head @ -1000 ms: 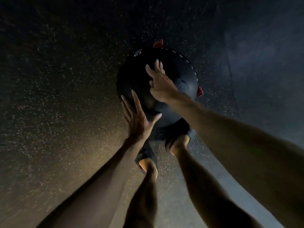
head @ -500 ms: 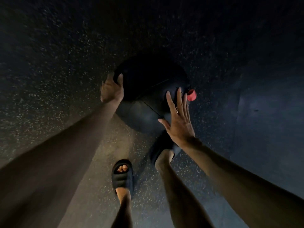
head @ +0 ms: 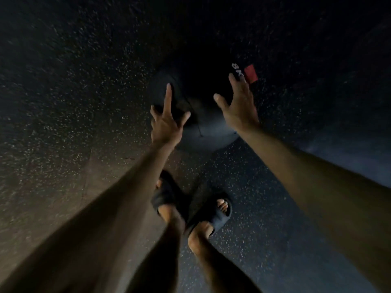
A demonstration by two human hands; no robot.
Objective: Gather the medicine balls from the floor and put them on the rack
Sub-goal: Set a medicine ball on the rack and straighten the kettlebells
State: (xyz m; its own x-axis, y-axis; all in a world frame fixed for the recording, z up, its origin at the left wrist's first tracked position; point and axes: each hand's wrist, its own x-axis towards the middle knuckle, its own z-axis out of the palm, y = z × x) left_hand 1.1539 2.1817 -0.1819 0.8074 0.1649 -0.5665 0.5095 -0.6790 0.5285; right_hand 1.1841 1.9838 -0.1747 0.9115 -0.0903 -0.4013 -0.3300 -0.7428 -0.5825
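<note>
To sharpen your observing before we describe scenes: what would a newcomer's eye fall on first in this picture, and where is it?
Two bare hands stand out at centre, the left hand and right hand both spread open over a dark medicine ball on the speckled floor. The red tag at the ball's upper right, beside white lettering, is the only bright colour. Lower down, two feet in black slides face the ball.

bare forearms [head: 127, 197] and shins [head: 203, 246]; both feet wear black, thick-strapped, open-toed slide sandals [head: 213, 217].
</note>
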